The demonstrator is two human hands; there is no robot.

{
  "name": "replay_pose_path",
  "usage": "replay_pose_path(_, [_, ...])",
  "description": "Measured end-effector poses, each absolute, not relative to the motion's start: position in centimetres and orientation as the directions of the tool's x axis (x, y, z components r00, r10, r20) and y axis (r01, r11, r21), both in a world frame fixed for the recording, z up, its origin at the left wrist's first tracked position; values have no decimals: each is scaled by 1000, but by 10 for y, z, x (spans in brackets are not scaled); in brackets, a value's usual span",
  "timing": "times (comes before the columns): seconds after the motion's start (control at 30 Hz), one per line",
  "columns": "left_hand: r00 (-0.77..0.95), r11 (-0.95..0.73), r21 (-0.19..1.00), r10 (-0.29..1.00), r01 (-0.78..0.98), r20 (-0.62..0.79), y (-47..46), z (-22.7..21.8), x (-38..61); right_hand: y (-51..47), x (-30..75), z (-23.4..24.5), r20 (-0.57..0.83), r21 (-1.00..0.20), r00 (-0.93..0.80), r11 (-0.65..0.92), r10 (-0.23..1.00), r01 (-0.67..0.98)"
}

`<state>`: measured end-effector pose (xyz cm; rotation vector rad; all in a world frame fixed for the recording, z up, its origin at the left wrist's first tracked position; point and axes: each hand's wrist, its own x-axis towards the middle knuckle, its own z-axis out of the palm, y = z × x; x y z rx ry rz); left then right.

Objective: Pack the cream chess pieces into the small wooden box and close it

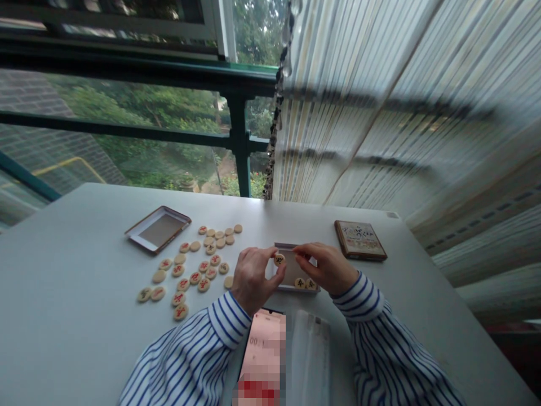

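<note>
My left hand (256,276) pinches a round xiangqi piece (279,259) between thumb and forefinger, its black character facing me. The piece is held over the left side of a shallow open box (291,272). My right hand (325,265) reaches over the box's right side with fingers curled together; whatever is between its fingertips, if anything, I cannot make out. Two xiangqi pieces with black characters (305,283) lie in the box's near right corner. Left of my left hand, several loose xiangqi pieces (195,277) are spread on the table, some red, some black, some blank side up.
An upturned box lid (163,228) lies at the back left of the white table (93,254). A flat decorated box (360,240) rests at the right. Near me are a phone (262,349) and a translucent plastic case (310,355). A string curtain (346,113) hangs behind the table.
</note>
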<state>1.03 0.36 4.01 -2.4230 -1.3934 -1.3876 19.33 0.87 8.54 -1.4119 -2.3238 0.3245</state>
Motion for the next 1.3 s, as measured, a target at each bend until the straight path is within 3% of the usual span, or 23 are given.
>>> replay_pose_path(0.67, [235,-648,357,645,673,727,-2,27,10,9,180,75,115,-647,-468,424,876,634])
replay_pose_path(0.93, [232,-665,384,644,640,729,-3,29,10,11,180,70,118,-673,-472,420,874,609])
replay_pose_path(1.13, [165,-632,542,722,555,672,-1,20,8,13,182,68,167,-672,-473,451,865,587])
replay_pose_path(1.3, [105,-504,745,851,438,514,0,20,8,14,183,68,160,-656,-477,454,864,602])
